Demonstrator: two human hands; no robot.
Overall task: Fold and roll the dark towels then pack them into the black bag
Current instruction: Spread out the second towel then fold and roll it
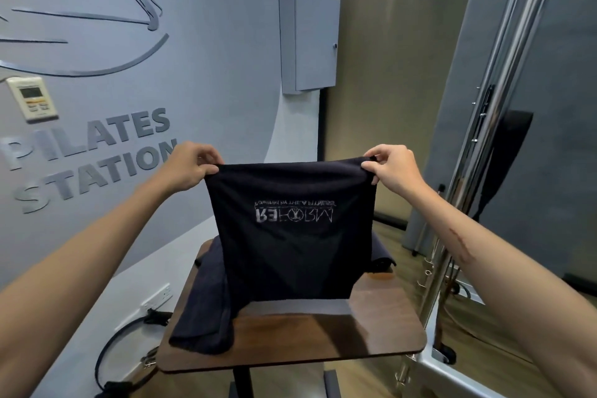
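Observation:
I hold a dark towel [290, 245] up in the air by its two top corners, so it hangs flat over the small wooden table [371, 329]. White upside-down lettering shows on its front. My left hand [193, 168] pinches the top left corner and my right hand [386, 166] pinches the top right corner. More dark towels [206, 307] lie in a loose heap on the left and back of the table, partly hidden behind the hanging one. The black bag is not in view.
A grey wall with raised lettering stands at the left, with a wall controller [32, 98] and a grey cabinet [308, 42]. A metal frame [468, 203] stands close at the right. A black ring and straps [129, 365] lie on the floor at the lower left.

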